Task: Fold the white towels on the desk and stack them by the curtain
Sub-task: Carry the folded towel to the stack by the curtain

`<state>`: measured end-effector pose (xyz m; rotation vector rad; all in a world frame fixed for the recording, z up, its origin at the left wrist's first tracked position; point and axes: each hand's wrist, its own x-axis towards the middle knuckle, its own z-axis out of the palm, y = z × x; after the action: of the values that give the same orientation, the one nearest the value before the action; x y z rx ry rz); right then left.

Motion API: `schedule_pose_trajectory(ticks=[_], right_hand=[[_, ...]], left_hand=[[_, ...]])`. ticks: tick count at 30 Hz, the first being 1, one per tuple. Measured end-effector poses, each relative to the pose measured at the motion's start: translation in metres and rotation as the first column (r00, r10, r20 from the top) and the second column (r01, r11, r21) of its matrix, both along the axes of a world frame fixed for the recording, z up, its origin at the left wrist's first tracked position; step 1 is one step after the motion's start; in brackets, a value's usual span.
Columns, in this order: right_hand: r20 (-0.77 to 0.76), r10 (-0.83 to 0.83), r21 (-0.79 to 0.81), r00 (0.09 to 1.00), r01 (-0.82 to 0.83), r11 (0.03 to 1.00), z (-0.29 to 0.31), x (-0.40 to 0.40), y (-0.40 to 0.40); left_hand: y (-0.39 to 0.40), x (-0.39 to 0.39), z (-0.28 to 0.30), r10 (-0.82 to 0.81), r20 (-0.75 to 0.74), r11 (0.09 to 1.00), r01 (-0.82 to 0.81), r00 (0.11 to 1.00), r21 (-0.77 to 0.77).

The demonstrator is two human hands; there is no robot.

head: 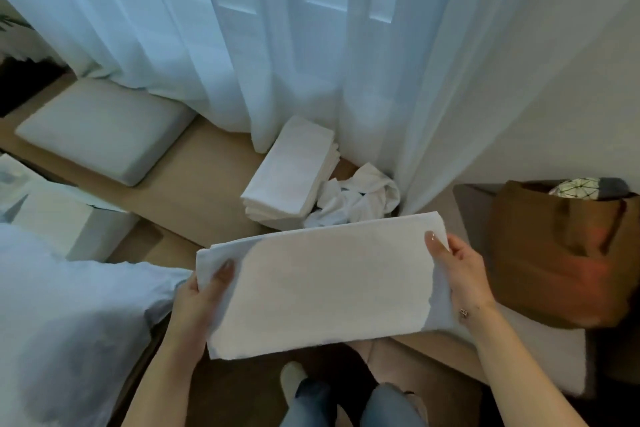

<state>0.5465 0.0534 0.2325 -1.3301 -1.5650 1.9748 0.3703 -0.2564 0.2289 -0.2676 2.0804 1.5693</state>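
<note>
A folded white towel (322,284) hangs flat in the air in front of me, held by its two short ends. My left hand (201,295) grips the left end with the thumb on top. At the right end my right hand (460,270) holds on the same way. Beyond the towel, a stack of folded white towels (291,173) lies on the wooden desk (194,191) at the foot of the sheer curtain (277,45). A crumpled white towel (353,198) lies just right of the stack.
A pale cushion (104,135) lies on the desk at the left. A brown paper bag (561,250) with things in it stands at the right. A white box (65,218) and pale bedding (69,322) fill the left side. My legs (346,402) show below.
</note>
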Motion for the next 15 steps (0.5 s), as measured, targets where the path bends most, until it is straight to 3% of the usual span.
schedule_pose_trajectory(ticks=[7,15], right_hand=[[0.052,-0.059,-0.128,0.997,0.065,0.99,-0.053,-0.086,-0.022],[0.094,-0.063,-0.193,0.994,0.08,0.978,-0.147,-0.195,0.0]], left_hand=[[-0.013,-0.101,-0.035,-0.014,0.004,0.986,0.015,1.0,-0.165],[0.009,-0.206,-0.087,-0.052,-0.02,0.975,0.046,0.998,-0.215]])
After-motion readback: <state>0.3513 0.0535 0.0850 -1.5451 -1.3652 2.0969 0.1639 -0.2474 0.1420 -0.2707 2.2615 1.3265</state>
